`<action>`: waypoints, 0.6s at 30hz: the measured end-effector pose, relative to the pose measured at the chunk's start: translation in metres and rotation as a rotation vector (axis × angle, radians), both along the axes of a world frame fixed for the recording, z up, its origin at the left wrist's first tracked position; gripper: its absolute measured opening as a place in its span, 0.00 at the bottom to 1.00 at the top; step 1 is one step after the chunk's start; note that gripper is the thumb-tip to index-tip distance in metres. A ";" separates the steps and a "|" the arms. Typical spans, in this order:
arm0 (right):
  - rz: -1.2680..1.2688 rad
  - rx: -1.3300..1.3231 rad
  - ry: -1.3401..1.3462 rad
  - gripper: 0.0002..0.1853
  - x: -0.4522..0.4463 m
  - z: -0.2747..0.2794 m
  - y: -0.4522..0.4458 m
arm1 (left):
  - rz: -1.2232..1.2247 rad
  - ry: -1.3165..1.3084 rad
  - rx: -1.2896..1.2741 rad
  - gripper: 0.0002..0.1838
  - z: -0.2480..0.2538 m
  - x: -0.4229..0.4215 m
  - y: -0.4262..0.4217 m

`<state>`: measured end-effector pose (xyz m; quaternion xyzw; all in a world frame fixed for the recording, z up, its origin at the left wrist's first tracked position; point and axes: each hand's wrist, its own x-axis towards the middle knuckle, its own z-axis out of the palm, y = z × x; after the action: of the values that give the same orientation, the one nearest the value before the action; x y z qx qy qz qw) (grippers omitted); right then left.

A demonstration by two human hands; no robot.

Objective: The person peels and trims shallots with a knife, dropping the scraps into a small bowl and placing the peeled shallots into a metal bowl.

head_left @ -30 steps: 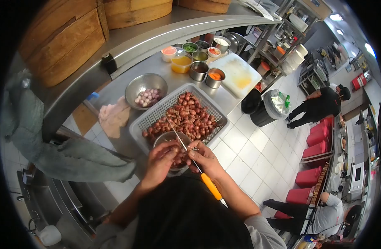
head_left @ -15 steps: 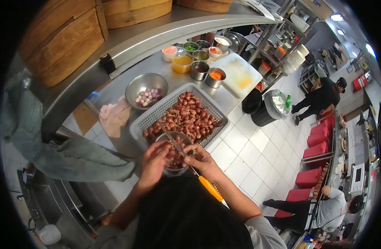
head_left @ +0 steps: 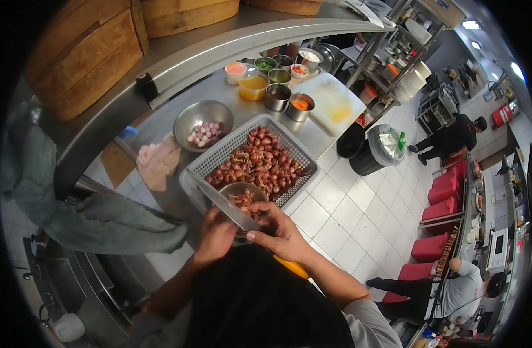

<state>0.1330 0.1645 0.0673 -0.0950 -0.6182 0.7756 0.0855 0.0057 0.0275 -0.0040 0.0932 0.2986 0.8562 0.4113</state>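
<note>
In the head view, the step in hand seems to be the cleaning of small red shallots point(head_left: 272, 159) with a knife; this I judge from the skins below your hands. At the lower middle of the frame, your right hand point(head_left: 282, 232) is closed on the knife point(head_left: 222, 203), the thumb pressed at the blade near its yellow handle. Your left hand point(head_left: 214, 236) is half curled behind the blade; whether it has hold of anything, I cannot tell. A next cut would call for a firm hold on one shallot and the edge turned away from your left fingers.

The unpeeled shallots lie in the centre, round and papery, in a grey plastic basket point(head_left: 228, 152) with perforated walls. A smaller metal bowl point(head_left: 236, 187), with thin, curled reddish skins point(head_left: 241, 200), overlaps its near side. Above left of centre, smooth, pale purple peeled shallots point(head_left: 203, 134) rest in a wide, shiny steel bowl point(head_left: 189, 116). Beside it lies a soft, crumpled pink cloth point(head_left: 157, 158); at upper right of centre, a flat white board point(head_left: 324, 98) has an orange stain.
</note>
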 end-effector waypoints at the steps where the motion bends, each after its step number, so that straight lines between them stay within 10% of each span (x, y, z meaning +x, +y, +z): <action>1: -0.001 -0.023 0.007 0.29 0.000 -0.002 0.000 | 0.001 -0.010 -0.011 0.19 -0.003 0.000 0.000; 18: -0.070 0.099 -0.016 0.21 -0.003 0.001 -0.007 | 0.022 0.348 -0.086 0.16 -0.006 0.014 -0.008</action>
<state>0.1296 0.1579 0.0680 -0.1183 -0.6526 0.7400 0.1123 0.0197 0.0197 -0.0103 0.2191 0.4028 0.8179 0.3477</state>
